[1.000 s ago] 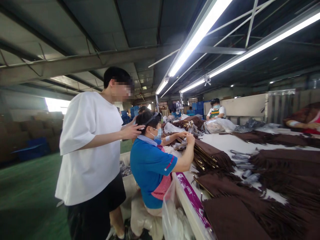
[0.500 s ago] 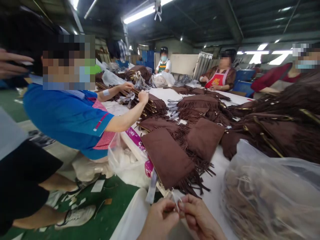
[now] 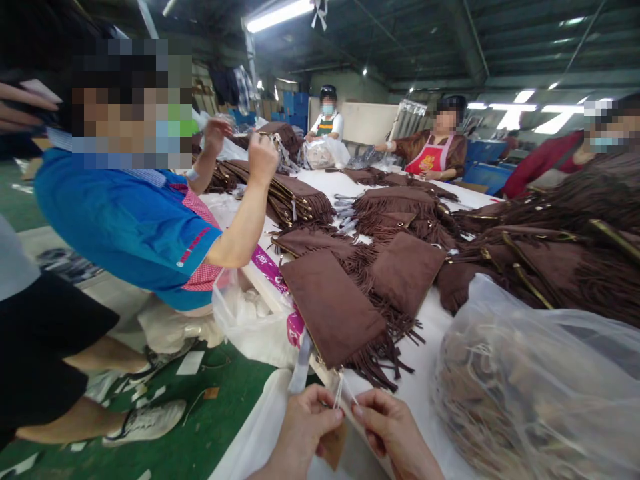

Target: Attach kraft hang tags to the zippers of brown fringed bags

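Note:
My left hand [image 3: 305,430] and my right hand [image 3: 393,430] meet at the bottom edge, both pinched on a thin white string [image 3: 341,395]. The string runs to the near corner of a brown fringed suede bag [image 3: 333,307] lying on the white table [image 3: 425,387]. A small tan tag [image 3: 334,445] hangs under my left fingers. A pale ribbon strip [image 3: 300,363] dangles off the table edge beside the bag.
A clear plastic bag [image 3: 530,393] of tan cords bulges at my right. Piles of brown fringed bags [image 3: 550,260] cover the table. A seated person in a blue shirt [image 3: 125,227] works at left, another person's leg [image 3: 55,373] beside them. Other workers sit at the far side.
The view swung from the two people at left down to the table and my hands. The person in blue raised both hands off the bag pile. My hands stayed pinched on the string.

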Demonstrator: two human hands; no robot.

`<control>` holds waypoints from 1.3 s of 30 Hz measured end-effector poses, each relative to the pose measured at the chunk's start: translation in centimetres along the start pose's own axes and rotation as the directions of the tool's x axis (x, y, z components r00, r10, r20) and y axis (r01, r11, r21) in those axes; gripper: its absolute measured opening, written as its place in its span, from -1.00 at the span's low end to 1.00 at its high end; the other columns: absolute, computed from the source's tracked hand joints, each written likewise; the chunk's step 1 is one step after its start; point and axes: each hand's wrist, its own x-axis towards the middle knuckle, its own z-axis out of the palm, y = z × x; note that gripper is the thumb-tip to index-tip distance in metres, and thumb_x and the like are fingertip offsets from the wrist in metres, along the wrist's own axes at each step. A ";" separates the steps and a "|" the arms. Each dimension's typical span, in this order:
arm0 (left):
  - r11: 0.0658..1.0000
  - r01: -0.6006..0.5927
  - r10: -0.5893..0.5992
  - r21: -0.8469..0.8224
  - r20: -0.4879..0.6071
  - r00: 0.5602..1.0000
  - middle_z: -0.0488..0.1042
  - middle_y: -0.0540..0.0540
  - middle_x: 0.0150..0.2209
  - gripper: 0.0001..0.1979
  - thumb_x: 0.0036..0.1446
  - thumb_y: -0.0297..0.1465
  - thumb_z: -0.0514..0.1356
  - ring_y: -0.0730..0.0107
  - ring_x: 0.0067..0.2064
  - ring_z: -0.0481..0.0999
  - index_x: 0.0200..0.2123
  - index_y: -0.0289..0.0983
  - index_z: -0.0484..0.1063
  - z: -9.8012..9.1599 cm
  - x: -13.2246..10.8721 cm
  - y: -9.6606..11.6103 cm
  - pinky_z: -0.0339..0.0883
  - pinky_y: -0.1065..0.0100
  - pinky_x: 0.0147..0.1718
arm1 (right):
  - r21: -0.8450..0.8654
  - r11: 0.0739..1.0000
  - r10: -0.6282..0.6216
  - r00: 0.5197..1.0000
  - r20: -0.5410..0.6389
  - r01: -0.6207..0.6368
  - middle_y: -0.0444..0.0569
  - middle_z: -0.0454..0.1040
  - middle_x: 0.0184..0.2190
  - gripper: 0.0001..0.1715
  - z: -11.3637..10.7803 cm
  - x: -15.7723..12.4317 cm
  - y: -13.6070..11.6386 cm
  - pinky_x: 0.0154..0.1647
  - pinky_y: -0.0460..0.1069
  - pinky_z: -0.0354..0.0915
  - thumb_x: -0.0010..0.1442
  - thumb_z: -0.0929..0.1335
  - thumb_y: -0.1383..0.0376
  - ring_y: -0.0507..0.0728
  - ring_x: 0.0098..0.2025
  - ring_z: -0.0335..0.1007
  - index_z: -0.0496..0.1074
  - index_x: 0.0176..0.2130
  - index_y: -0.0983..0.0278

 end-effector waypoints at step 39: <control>0.900 0.369 -0.340 -0.230 0.159 0.927 0.32 0.05 -0.76 -0.87 -0.19 -0.46 0.11 0.52 -0.75 0.30 -0.44 -0.29 0.31 2.0 -0.8 2.7 -0.06 0.57 -0.77 | 0.046 0.999 -0.026 0.999 -0.026 0.027 -0.29 0.24 -0.74 -0.64 0.7 0.0 1.6 -0.73 -0.16 -0.16 -0.23 0.41 0.12 -0.13 -0.74 -0.04 0.31 -0.49 0.31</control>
